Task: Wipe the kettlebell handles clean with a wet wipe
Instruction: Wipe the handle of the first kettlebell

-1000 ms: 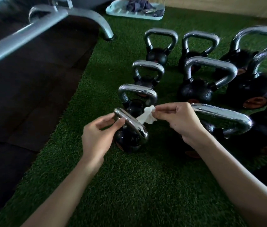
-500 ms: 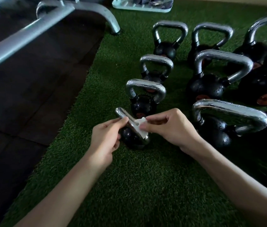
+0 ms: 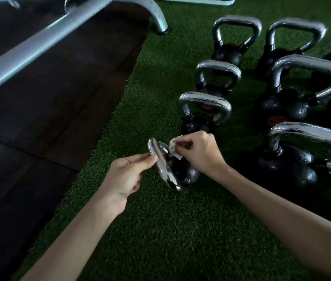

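Observation:
A small black kettlebell (image 3: 189, 175) with a chrome handle (image 3: 161, 165) stands on green turf (image 3: 160, 230), nearest to me. My left hand (image 3: 126, 175) touches the handle's left side with its fingertips, thumb and fingers nearly straight. My right hand (image 3: 199, 153) pinches a crumpled white wet wipe (image 3: 173, 148) and holds it against the inner side of the handle near its top. Behind it stand several more black kettlebells with chrome handles, the closest one (image 3: 205, 110) directly behind.
Larger kettlebells (image 3: 302, 151) crowd the right side. A grey metal frame bar (image 3: 44, 39) with a curved foot (image 3: 158, 19) crosses the upper left over dark rubber flooring (image 3: 38, 118). A pale tray edge (image 3: 197, 0) shows at the top.
The view has tilted down and moved closer. My right hand has carried the wipe from the handle's middle up toward its top inner side. My left hand stays on the handle's left side.

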`<state>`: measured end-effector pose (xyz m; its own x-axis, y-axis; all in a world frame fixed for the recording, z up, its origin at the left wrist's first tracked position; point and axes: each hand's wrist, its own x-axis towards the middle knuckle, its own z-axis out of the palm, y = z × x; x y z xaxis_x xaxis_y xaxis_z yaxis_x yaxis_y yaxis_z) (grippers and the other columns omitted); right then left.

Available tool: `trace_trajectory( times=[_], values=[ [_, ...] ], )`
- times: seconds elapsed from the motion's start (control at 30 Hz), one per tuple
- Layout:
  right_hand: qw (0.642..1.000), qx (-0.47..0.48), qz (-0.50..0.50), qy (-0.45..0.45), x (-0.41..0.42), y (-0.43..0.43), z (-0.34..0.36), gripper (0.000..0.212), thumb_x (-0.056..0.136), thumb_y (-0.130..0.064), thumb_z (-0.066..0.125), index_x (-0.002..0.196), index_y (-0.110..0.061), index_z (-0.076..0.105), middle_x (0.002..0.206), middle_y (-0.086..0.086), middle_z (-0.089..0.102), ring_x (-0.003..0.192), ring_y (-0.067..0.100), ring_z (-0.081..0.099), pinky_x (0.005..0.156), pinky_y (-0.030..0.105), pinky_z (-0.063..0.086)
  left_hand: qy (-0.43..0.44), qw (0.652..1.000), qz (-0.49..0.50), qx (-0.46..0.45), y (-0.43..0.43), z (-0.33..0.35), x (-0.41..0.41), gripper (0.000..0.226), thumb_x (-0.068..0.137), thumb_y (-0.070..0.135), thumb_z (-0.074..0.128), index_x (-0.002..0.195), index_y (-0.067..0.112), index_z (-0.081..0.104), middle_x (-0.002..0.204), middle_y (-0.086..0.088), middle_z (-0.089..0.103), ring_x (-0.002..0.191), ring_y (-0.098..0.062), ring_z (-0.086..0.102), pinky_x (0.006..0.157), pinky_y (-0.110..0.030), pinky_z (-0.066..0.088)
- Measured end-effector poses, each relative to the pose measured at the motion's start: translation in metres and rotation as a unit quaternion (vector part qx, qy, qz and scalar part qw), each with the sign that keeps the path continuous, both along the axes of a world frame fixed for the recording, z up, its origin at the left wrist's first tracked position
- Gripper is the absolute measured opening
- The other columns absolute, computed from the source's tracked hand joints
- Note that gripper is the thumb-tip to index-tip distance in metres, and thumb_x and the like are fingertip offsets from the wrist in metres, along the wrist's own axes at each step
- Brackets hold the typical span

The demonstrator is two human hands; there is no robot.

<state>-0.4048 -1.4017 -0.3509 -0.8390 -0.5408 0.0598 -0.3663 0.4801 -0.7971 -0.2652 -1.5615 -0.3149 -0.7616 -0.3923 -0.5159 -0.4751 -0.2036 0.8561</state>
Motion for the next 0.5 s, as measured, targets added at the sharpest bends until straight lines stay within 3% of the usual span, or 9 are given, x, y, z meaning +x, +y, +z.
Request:
trace_trajectory(
  times=[0.1, 0.2, 0.37, 0.5],
  values=[
    [0.999, -0.032, -0.004, 0.005, 0.004, -0.012, -0.007, 0.016, 0.088, -0.014, 0.078, 0.103, -0.018, 0.082, 0.100, -0.009, 0.078, 0.079, -0.019, 0.064, 0.074, 0.000, 0.047, -0.001, 1.000, -0.006, -0.012, -0.007, -0.003, 0.000, 0.019, 0.082, 0.037, 0.078, 0.100, 0.033, 0.082, 0.092, -0.007, 0.064, 0.057, -0.012, 0.029, 0.056, -0.029, 0.023],
    [0.997, -0.065, 0.018, 0.028, 0.004, -0.026, -0.002, 0.018, 0.085, -0.011, 0.080, 0.102, -0.018, 0.082, 0.100, -0.010, 0.078, 0.085, -0.017, 0.066, 0.078, 0.002, 0.048, -0.010, 1.000, -0.003, -0.015, -0.014, -0.006, 0.001, 0.019, 0.085, 0.034, 0.077, 0.102, 0.028, 0.082, 0.063, 0.007, 0.060, 0.050, -0.008, 0.029, 0.055, -0.028, 0.021],
    [0.999, -0.041, 0.011, 0.010, -0.001, -0.031, -0.010, 0.019, 0.083, -0.012, 0.080, 0.099, -0.022, 0.083, 0.097, -0.013, 0.078, 0.086, -0.017, 0.065, 0.080, 0.004, 0.049, -0.027, 0.999, -0.012, -0.012, -0.027, -0.006, 0.002, 0.022, 0.082, 0.037, 0.078, 0.103, 0.030, 0.082, 0.093, 0.012, 0.076, 0.058, -0.006, 0.033, 0.056, -0.027, 0.023],
    [0.995, -0.091, 0.034, -0.028, -0.001, -0.044, 0.000, 0.020, 0.084, -0.011, 0.080, 0.101, -0.021, 0.082, 0.097, -0.013, 0.078, 0.088, -0.001, 0.072, 0.079, 0.019, 0.058, -0.042, 0.999, -0.020, -0.021, -0.030, -0.007, 0.001, 0.017, 0.081, 0.040, 0.078, 0.097, 0.036, 0.082, 0.093, 0.015, 0.073, 0.074, -0.013, 0.038, 0.059, -0.027, 0.026]
  ],
)
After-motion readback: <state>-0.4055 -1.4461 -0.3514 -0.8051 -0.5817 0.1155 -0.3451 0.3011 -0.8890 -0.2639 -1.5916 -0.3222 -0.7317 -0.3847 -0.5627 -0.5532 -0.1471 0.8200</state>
